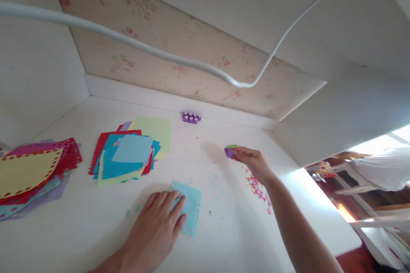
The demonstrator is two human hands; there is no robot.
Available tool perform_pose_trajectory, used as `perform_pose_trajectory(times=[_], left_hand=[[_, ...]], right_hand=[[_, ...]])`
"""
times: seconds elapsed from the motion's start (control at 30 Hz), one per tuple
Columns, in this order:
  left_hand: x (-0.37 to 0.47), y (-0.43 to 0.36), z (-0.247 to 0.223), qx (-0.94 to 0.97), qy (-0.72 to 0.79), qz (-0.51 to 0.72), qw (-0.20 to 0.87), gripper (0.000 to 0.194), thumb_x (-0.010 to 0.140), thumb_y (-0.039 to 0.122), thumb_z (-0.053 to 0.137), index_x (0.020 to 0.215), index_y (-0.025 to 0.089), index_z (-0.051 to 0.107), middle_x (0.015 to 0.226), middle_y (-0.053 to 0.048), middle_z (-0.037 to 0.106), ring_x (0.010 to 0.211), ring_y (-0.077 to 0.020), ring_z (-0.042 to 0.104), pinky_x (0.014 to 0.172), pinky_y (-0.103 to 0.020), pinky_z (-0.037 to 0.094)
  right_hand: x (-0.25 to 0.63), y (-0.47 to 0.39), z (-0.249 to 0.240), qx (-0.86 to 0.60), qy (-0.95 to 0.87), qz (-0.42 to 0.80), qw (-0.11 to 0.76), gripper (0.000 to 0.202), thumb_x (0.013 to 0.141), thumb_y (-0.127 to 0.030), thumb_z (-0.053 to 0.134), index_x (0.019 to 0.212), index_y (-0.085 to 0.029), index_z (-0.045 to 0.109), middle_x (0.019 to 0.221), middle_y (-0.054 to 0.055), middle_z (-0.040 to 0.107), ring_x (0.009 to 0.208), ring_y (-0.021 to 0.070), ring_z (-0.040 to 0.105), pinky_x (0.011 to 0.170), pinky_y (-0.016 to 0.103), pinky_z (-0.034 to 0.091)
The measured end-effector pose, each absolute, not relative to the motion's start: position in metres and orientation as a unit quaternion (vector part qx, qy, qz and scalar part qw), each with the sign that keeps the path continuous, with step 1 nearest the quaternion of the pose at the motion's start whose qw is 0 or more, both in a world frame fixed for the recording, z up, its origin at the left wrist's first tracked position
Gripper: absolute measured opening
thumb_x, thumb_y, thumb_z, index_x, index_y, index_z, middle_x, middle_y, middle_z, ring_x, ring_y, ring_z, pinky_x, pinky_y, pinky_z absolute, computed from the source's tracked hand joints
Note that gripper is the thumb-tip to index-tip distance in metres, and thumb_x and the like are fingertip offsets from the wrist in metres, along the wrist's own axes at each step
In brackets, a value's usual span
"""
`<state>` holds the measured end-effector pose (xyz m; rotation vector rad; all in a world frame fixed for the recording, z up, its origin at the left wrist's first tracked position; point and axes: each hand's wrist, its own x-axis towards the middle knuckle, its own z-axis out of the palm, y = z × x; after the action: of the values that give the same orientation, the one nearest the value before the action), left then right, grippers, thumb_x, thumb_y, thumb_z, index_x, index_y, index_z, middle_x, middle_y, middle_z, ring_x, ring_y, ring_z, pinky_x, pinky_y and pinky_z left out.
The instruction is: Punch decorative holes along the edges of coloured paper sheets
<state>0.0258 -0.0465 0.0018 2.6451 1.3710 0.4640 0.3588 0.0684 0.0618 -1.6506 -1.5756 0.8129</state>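
My left hand (pixel 158 224) lies with fingers stretched out on a light blue sheet of paper (pixel 191 204), pressing it to the white desk. Punched holes run along the sheet's edges. Farther back on the right, my right hand (pixel 251 160) has its fingers closed round a small purple craft punch (pixel 228 152). Right behind it shows something green (pixel 233 146), partly covered by the fingers. Light blue paper bits (pixel 216 185) are scattered between my two hands.
Small purple punches (pixel 191 117) stand grouped near the back wall. A pile of coloured paper (pixel 133 153) lies left of centre, and hole-edged sheets (pixel 32 170) are stacked at far left. Red and pink confetti (pixel 256 187) lies beside my right forearm. A white cable (pixel 144 49) hangs above.
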Motion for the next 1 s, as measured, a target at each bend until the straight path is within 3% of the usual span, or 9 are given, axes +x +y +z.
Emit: perform_pose_trajectory(times=[0.1,0.23,0.4,0.57,0.73,0.87,1.0], left_hand=[[0.026,-0.048,-0.004,0.881,0.443,0.158,0.054,0.034,0.096,0.039,0.049,0.123,0.026,0.064,0.122,-0.006,0.066,0.109,-0.0285,0.058,0.096,-0.047,0.04],[0.023,-0.044,-0.012,0.886,0.43,0.171,0.031,0.033,0.096,0.038,0.048,0.123,0.026,0.063,0.123,-0.005,0.066,0.112,-0.0267,0.058,0.1,-0.047,0.038],[0.017,-0.035,-0.022,0.901,0.39,0.19,0.001,0.036,0.093,0.024,0.046,0.126,0.028,0.059,0.129,0.0,0.064,0.119,-0.0214,0.057,0.108,-0.042,0.031],[0.015,-0.032,-0.026,0.909,0.356,0.213,-0.034,0.046,0.086,0.013,0.046,0.129,0.026,0.057,0.135,0.0,0.06,0.124,-0.0195,0.053,0.113,-0.04,0.026],[0.019,-0.036,-0.016,0.88,0.419,0.221,-0.031,0.032,0.093,0.031,0.051,0.123,0.027,0.063,0.125,-0.003,0.066,0.114,-0.0233,0.059,0.104,-0.042,0.038],[0.021,-0.04,-0.012,0.87,0.446,0.212,-0.007,0.04,0.092,0.046,0.053,0.122,0.023,0.064,0.122,-0.008,0.067,0.109,-0.0275,0.061,0.097,-0.045,0.042],[0.019,-0.04,-0.012,0.876,0.44,0.196,0.027,0.039,0.091,0.043,0.056,0.124,0.024,0.063,0.128,-0.008,0.064,0.116,-0.0277,0.058,0.105,-0.046,0.037]], right_hand=[[0.395,0.099,0.072,-0.722,-0.593,0.181,0.307,0.04,0.082,-0.041,0.065,0.109,-0.015,0.076,0.087,0.011,0.077,0.08,0.025,0.072,0.071,0.037,0.055],[0.435,0.13,0.076,-0.779,-0.573,0.077,0.243,0.02,0.076,-0.028,0.068,0.089,-0.02,0.081,0.082,0.01,0.078,0.081,0.0279,0.071,0.074,0.036,0.051],[0.453,0.145,0.058,-0.791,-0.591,0.028,0.157,0.02,0.077,-0.02,0.064,0.084,-0.022,0.082,0.099,0.008,0.077,0.095,0.028,0.069,0.081,0.033,0.049],[0.456,0.152,0.046,-0.79,-0.606,0.022,0.093,0.022,0.077,-0.022,0.062,0.087,-0.026,0.081,0.096,0.003,0.078,0.094,0.0235,0.07,0.083,0.028,0.05],[0.454,0.157,0.058,-0.784,-0.617,0.007,0.062,0.028,0.082,-0.027,0.058,0.1,-0.025,0.079,0.102,0.004,0.077,0.096,0.0244,0.07,0.086,0.029,0.051],[0.423,0.168,0.064,-0.754,-0.653,-0.003,0.065,0.036,0.089,-0.028,0.049,0.115,-0.022,0.074,0.114,0.006,0.073,0.106,0.0249,0.068,0.095,0.032,0.048],[0.355,0.189,0.05,-0.676,-0.733,0.034,0.063,0.035,0.092,-0.026,0.049,0.12,-0.025,0.07,0.123,0.002,0.07,0.112,0.0198,0.065,0.1,0.028,0.045]])
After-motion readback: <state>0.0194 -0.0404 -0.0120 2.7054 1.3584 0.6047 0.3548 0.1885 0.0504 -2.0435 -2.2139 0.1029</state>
